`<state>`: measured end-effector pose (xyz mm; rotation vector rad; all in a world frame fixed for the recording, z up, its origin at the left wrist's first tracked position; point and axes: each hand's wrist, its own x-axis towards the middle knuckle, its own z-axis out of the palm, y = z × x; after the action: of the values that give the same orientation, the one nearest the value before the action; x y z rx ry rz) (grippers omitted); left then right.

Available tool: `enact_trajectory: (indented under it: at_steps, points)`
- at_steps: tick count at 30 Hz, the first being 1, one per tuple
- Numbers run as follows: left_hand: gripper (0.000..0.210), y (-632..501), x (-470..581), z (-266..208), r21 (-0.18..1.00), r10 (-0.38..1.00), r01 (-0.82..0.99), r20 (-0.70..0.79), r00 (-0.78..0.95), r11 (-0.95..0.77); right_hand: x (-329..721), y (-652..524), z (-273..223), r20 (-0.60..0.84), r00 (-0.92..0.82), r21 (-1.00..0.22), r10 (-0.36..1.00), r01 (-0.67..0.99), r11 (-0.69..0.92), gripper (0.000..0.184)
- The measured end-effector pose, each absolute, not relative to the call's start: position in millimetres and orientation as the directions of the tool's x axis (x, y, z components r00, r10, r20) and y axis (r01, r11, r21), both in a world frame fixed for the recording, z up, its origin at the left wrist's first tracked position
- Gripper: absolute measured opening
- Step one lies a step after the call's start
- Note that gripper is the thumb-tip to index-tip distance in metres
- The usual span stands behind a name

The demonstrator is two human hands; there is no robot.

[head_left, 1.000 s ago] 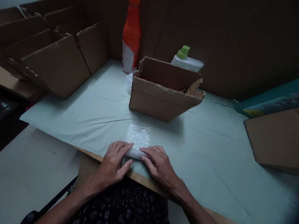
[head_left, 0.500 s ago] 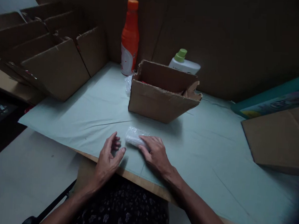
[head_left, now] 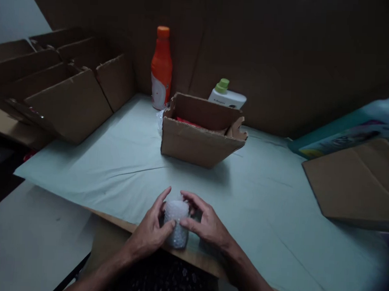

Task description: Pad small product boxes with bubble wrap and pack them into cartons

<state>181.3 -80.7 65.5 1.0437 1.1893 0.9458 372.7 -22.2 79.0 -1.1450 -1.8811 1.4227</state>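
Observation:
A small bundle of bubble wrap (head_left: 178, 212) is between my two hands at the front edge of the table, its long side pointing toward me. What it wraps, if anything, cannot be made out. My left hand (head_left: 149, 230) curves around its left side, thumb on the near top. From the right, my right hand (head_left: 210, 224) grips it with the thumb pressed on top and the fingers bent behind. Beyond the hands stands an open cardboard box (head_left: 199, 143) with something red (head_left: 189, 122) inside.
An orange bottle (head_left: 161, 70) and a white bottle with a green cap (head_left: 228, 97) stand behind the box. Several open cartons (head_left: 69, 104) are at the left. Another cardboard box (head_left: 355, 184) and a teal package (head_left: 338, 135) lie at the right. Pale cloth (head_left: 260, 201) covers the table.
The bubble-wrapped bundle has come nearer to me and turned from crosswise to lengthwise. My left hand, earlier apart from it, now holds it together with my right hand.

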Motion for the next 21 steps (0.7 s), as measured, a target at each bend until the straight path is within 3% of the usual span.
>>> enact_trajectory:
  at_steps: [4, 6, 8, 10, 13, 16, 18, 21]
  points:
    - [0.081, -82, 186, 50, 0.970, 0.957, 0.089, -0.240, 0.165, 0.227, 371, -19, 85, -0.110, -0.549, -0.934, 0.828, 0.342, 0.103, 0.027]
    - [0.078, -75, 181, 51, 0.973, 0.961, 0.195, -0.168, 0.219, 0.125, 375, -14, 93, -0.100, -0.558, -0.909, 0.824, 0.388, 0.153, 0.018]
    - [0.077, -60, 171, 63, 0.950, 0.968, 0.302, -0.005, 0.252, -0.073, 386, -6, 109, -0.121, -0.571, -0.887, 0.812, 0.429, 0.169, 0.013]
    - [0.076, -34, 160, 86, 0.852, 0.946, 0.422, 0.232, 0.228, -0.310, 403, 4, 134, -0.093, -0.567, -0.876, 0.819, 0.438, 0.203, 0.009]
    - [0.071, 18, 150, 128, 0.577, 0.810, 0.626, 0.566, 0.157, -0.524, 433, 23, 178, 0.107, -0.476, -0.841, 0.873, 0.425, 0.335, 0.017]
    - [0.063, 67, 150, 152, 0.334, 0.658, 0.771, 0.740, 0.142, -0.542, 452, 45, 213, 0.360, -0.297, -0.803, 0.884, 0.383, 0.456, 0.024]
    - [0.046, 87, 153, 152, 0.268, 0.605, 0.797, 0.783, 0.147, -0.541, 459, 60, 227, 0.497, -0.175, -0.770, 0.850, 0.364, 0.525, 0.025]
    - [0.025, 92, 158, 132, 0.305, 0.571, 0.746, 0.812, 0.121, -0.592, 461, 84, 239, 0.611, -0.054, -0.696, 0.790, 0.439, 0.568, 0.027]
